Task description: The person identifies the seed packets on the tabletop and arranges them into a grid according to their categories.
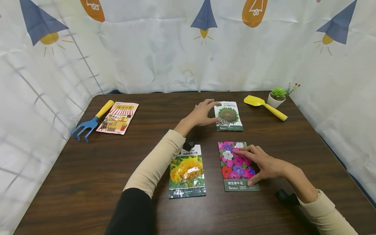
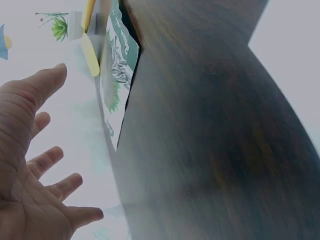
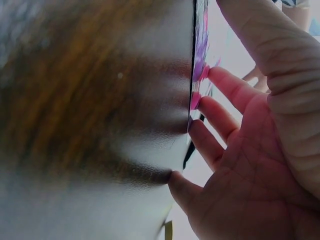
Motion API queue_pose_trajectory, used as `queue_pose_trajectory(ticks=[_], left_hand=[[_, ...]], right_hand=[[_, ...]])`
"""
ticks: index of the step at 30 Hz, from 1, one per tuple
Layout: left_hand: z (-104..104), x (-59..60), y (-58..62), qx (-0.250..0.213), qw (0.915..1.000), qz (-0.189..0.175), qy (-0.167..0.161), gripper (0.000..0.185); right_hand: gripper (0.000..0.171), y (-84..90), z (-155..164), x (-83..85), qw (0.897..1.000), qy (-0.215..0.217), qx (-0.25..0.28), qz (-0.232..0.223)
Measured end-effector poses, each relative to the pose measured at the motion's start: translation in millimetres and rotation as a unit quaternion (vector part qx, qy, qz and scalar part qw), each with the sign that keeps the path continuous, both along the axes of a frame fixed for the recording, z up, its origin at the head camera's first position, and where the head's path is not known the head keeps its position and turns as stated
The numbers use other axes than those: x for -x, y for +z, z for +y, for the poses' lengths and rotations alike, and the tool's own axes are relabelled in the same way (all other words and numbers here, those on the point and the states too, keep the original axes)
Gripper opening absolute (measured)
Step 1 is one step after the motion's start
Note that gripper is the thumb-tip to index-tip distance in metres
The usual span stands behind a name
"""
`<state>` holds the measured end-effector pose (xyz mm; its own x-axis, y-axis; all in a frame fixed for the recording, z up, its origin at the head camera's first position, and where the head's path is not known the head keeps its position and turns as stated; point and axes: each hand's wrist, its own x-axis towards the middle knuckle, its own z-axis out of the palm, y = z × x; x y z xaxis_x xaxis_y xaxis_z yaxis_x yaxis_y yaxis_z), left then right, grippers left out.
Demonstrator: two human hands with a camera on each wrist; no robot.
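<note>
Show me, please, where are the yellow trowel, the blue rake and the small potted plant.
yellow trowel point(image 1: 254, 100), head view, on its blade.
blue rake point(image 1: 83, 127), head view, on its blue prongs.
small potted plant point(image 1: 278, 93), head view, on its green leaves.

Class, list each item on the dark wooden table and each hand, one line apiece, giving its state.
Sunflower seed packet: flat, left hand touching it.
Mixed-flower seed packet: flat, right hand resting on it.
Yellow-bloom seed packet: flat, untouched.
Pink seed packet: flat.
Blue rake: lying.
Yellow trowel: lying.
Potted succulent: upright.
</note>
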<state>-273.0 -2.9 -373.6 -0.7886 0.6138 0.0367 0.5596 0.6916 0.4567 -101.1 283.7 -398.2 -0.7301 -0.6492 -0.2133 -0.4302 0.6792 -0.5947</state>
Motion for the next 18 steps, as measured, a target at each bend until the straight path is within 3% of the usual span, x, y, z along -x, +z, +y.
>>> queue_pose_trajectory(ticks=[18], left_hand=[[-33.8, -27.8, 16.9, -0.038, 0.9989, 0.024, -0.015, 0.072]], right_hand=[[0.106, 1.4, 0.0, -0.4, 1.000, -0.005, -0.002, -0.013]])
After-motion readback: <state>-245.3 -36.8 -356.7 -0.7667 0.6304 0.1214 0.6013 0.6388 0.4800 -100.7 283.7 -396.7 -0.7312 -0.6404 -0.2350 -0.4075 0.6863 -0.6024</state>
